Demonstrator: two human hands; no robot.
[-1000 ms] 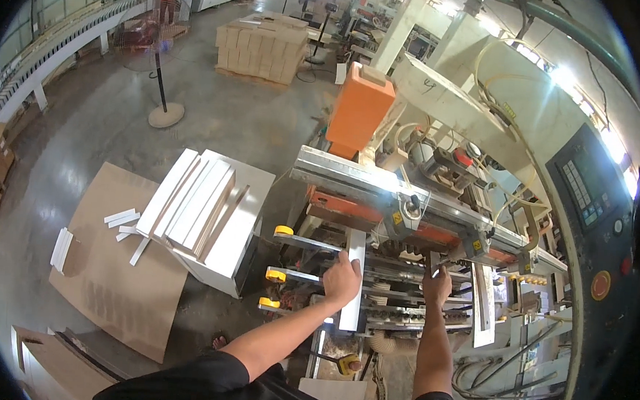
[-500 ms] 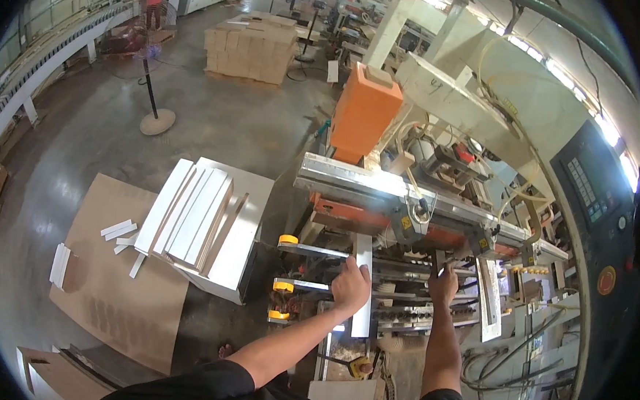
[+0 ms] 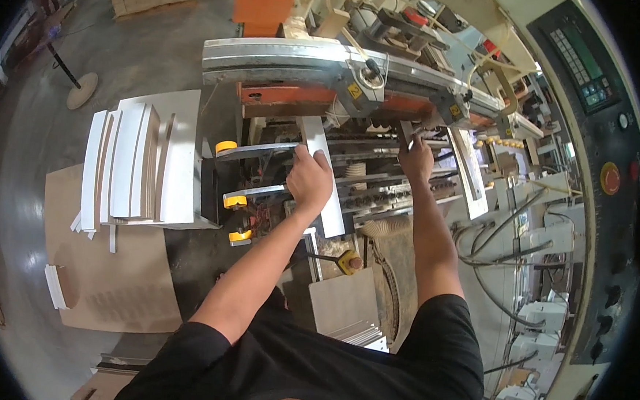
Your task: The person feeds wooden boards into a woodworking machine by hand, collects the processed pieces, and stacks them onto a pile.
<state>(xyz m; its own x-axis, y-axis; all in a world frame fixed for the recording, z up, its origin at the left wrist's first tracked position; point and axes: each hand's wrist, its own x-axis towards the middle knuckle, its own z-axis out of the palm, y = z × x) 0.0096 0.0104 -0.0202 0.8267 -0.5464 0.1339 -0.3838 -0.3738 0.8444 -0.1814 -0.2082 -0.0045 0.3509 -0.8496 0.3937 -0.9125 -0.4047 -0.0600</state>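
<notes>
A narrow white board strip (image 3: pixel 330 208) lies across the metal rails of a machine, its far end under the clamp beam. My left hand (image 3: pixel 310 179) is closed on the strip's left edge, the fingers curled at its middle. Further right, my right hand (image 3: pixel 416 160) is closed near the beam, at the end of a dark narrow piece (image 3: pixel 405 130); the fingers partly hide what they grip. Another white strip (image 3: pixel 469 176) with a slot along it lies to the right of that hand.
A metal clamp beam (image 3: pixel 285 55) crosses behind my hands. Yellow-capped rail ends (image 3: pixel 236 203) stick out at left. White strips (image 3: pixel 128 162) are stacked on a stand beyond them. A control panel (image 3: pixel 597 107) with a red button stands at right. A yellow switch box (image 3: pixel 348 261) sits nearer me.
The view has tilted down and shifted right, so the machine appears higher and further left. Both hands keep about the same places on the machine.
</notes>
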